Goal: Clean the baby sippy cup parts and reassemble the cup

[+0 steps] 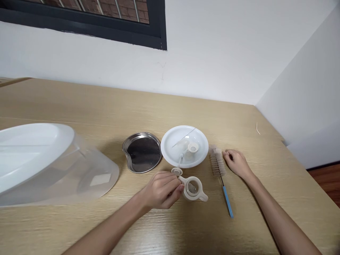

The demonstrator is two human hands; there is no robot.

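Observation:
My left hand [166, 190] is closed around the left handle of a cream two-handled cup [200, 191]. Its open mouth faces up, and something greyish shows inside. Just beyond my fingers is a small cream round cap [176, 171], by the near rim of a white bowl [167, 156]. In the bowl lie a thin straight rod [184, 137], a cream ring-shaped piece [193, 147] and a clear, straw-like piece [181, 158]. My right hand [237, 162] rests on the table with fingers curled, nothing visible in them, beside a bottle brush [217, 163] with a blue handle.
A kidney-shaped metal tray [145, 154] sits left of the bowl. At far left stands a large translucent container [98, 173] with a white top. A small pale bent strip [257, 129] lies at the right on the wooden table [119, 106]. Behind is a wall.

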